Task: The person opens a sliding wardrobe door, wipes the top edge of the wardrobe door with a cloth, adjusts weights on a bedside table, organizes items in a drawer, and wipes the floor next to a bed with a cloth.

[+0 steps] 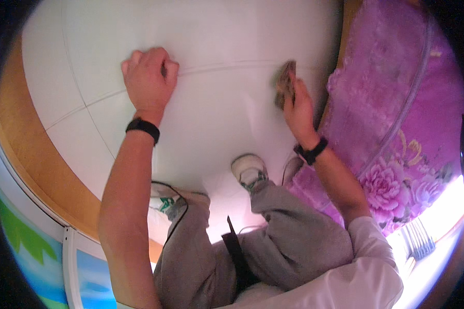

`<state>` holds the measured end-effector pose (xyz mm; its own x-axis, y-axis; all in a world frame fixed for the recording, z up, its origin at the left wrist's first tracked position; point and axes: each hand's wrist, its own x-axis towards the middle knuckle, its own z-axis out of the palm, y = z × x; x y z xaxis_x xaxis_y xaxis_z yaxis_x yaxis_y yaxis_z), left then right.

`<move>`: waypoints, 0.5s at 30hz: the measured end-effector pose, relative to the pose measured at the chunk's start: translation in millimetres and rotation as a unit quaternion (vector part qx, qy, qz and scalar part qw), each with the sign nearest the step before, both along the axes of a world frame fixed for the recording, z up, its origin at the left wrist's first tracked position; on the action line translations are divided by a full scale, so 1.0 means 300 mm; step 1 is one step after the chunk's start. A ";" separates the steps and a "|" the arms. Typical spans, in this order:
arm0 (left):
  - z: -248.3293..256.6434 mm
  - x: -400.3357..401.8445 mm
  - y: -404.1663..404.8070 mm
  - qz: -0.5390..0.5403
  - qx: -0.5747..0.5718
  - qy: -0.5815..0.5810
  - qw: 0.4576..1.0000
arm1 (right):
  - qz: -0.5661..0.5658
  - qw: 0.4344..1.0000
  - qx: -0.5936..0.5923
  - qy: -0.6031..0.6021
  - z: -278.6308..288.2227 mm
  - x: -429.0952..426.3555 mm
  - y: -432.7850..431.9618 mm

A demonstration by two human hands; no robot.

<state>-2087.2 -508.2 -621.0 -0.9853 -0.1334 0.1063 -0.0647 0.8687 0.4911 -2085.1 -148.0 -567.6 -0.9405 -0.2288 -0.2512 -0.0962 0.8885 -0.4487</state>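
Observation:
My left hand (150, 77) is curled into a fist over the white tiled floor (216, 108), close to a tile seam. Nothing shows in it, though its palm side is hidden. On the other side, near the purple bedspread, my right hand (301, 110) grips a small brown object (286, 85), possibly a folded rag. That object is blurred, and it appears to be against the floor. A black band (143, 129) circles the left wrist and another black band (311, 151) the right one.
A purple floral bedspread (386, 181) hangs along the right side. Wooden skirting (42, 162) and a cabinet with a coloured picture panel (94, 278) border the left. Beside my left shoe (193, 197) runs a black cable (186, 208); my right shoe (249, 169) is on the floor.

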 end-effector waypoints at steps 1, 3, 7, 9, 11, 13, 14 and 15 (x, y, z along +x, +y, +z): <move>0.005 0.013 0.001 -0.001 -0.003 -0.001 1.000 | -0.018 1.000 -0.017 -0.005 -0.021 -0.019 0.028; 0.003 0.013 -0.002 0.001 0.001 0.006 1.000 | -0.055 0.997 -0.045 -0.028 -0.018 -0.038 0.068; -0.002 0.011 -0.010 0.009 0.007 -0.002 1.000 | 0.009 0.999 0.019 -0.035 -0.006 -0.011 -0.016; 0.000 0.023 -0.017 0.008 -0.007 -0.018 1.000 | -0.021 0.999 -0.019 -0.017 0.001 -0.038 -0.004; 0.007 0.015 -0.008 0.008 -0.002 -0.018 1.000 | -0.104 0.990 -0.081 0.041 -0.068 -0.072 0.052; -0.001 0.013 -0.006 0.008 -0.006 -0.015 1.000 | -0.061 0.996 -0.064 -0.001 -0.045 -0.033 0.008; -0.012 0.018 -0.011 0.008 -0.009 -0.012 1.000 | -0.031 0.998 -0.058 -0.023 -0.018 -0.035 -0.025; -0.017 0.026 -0.011 0.007 -0.011 -0.010 1.000 | -0.002 0.998 -0.051 -0.046 0.006 -0.035 -0.044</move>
